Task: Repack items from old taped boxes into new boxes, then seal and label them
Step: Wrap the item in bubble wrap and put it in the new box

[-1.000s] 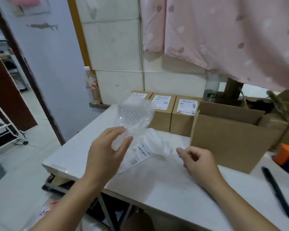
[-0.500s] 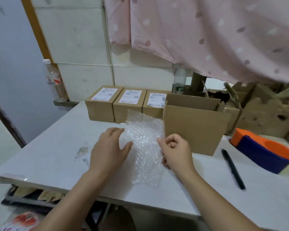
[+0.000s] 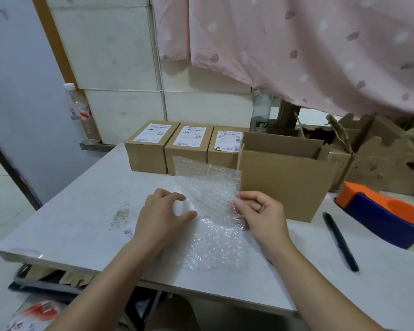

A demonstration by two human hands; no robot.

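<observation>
A clear sheet of bubble wrap stands half upright on the white table, its lower part lying flat. My left hand grips its left edge with curled fingers and thumb. My right hand pinches its right edge. Just behind stands an open brown cardboard box with its flaps up. Three sealed, labelled small boxes line the back of the table. A printed label peeks out from under my left hand.
A black pen lies to the right, beside an orange and blue tape dispenser. Worn cardboard boxes stand at the back right under a pink curtain. Plastic bottles stand by the wall.
The view swung right. The bubble wrap, first held up in my left hand alone, came down onto the table, and my right hand took its right edge.
</observation>
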